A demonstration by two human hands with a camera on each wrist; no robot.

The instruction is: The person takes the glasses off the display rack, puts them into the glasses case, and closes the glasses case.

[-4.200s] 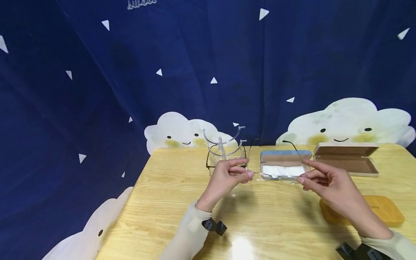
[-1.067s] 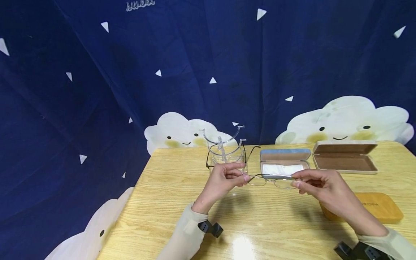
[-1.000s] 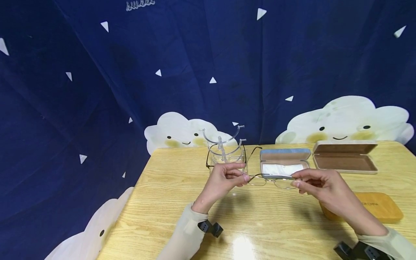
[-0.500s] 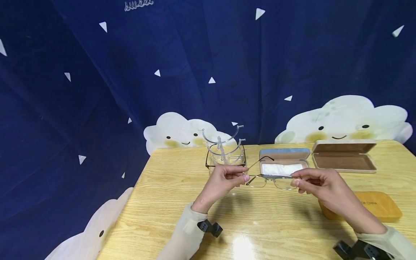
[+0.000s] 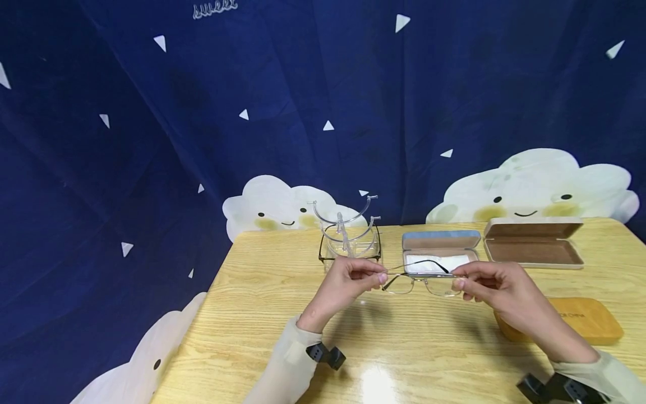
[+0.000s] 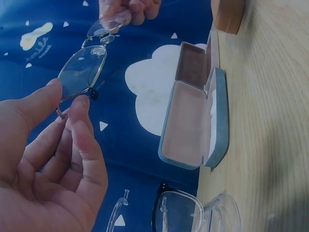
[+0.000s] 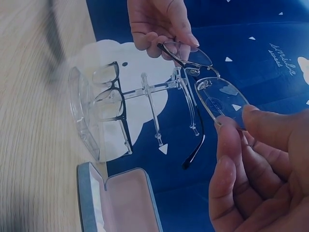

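Observation:
A pair of thin metal-rimmed eyeglasses [image 5: 420,278] is held above the table between both hands, lenses toward me. My left hand [image 5: 350,283] pinches the frame's left end between thumb and fingers. At the right end, my right hand [image 5: 504,292] grips the rim by its outer edge. One dark-tipped temple [image 5: 431,261] slants inward behind the lenses, its tip near the right fingers. The other temple lies folded across the frame. In the right wrist view a temple [image 7: 195,152] hangs between the hands, its dark tip downward.
A clear plastic glasses stand [image 5: 345,238] at the back carries black-framed glasses [image 7: 120,108]. Right of it sit an open blue case [image 5: 441,235] with a white cloth [image 5: 424,261] and an open brown-lined case [image 5: 535,252]. An orange case [image 5: 590,322] lies near my right forearm.
Both temples stood outward at first; the right one then folded across the lenses. Over the last second the left temple has swung inward to the right. Both hands stay nearly in place.

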